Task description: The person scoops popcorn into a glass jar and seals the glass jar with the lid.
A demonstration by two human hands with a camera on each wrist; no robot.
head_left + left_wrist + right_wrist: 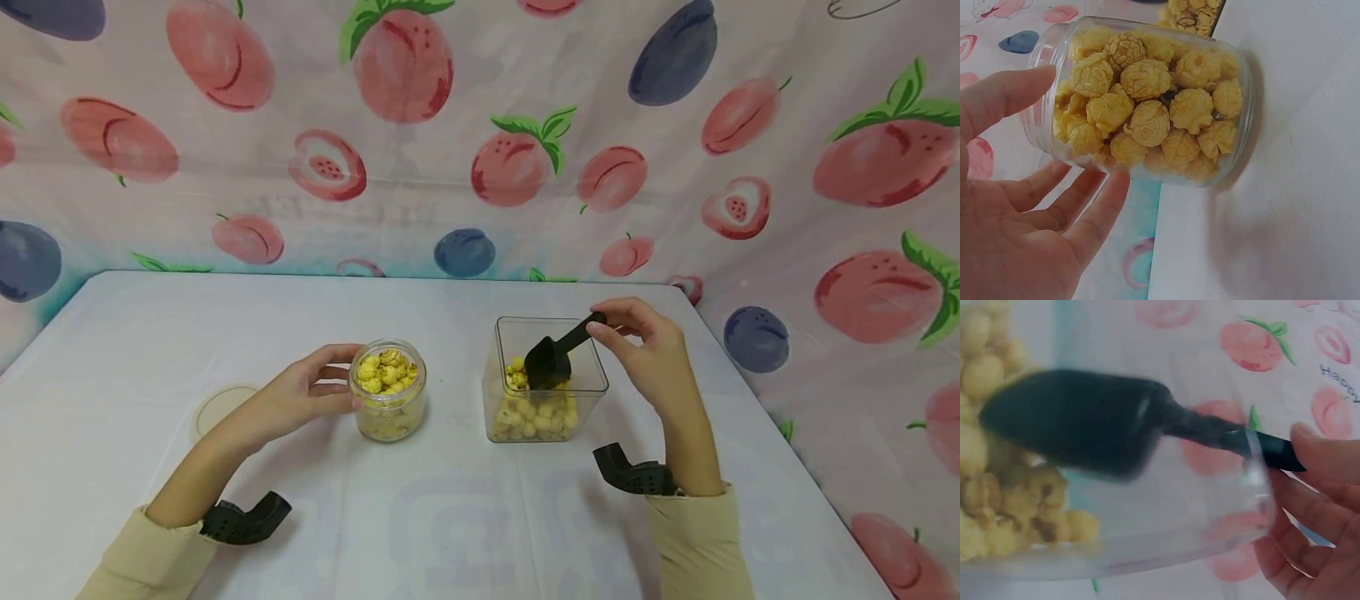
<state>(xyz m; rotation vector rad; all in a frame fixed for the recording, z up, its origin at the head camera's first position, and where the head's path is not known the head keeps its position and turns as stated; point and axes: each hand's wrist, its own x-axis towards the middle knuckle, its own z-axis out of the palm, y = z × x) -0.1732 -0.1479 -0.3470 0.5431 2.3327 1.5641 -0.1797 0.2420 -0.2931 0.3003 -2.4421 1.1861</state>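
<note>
A round clear jar [387, 392] [1147, 100] filled to the brim with yellow popcorn stands on the white table [450, 517]. My left hand [330, 385] [1079, 128] holds it from the left, with the thumb at its rim and the fingers against its side. To the right stands a square clear container [592, 375] [1166, 537] about half full of popcorn [532, 417]. My right hand [603, 321] [1300, 462] pinches the handle end of a black scoop [551, 354] [1085, 419]. The scoop's bowl is tipped down inside the container, just above the popcorn.
A round pale lid [221, 407] lies flat on the table, left of my left forearm. A fruit-printed cloth [480, 125] hangs behind and along the right side. The table's right edge runs close past the container.
</note>
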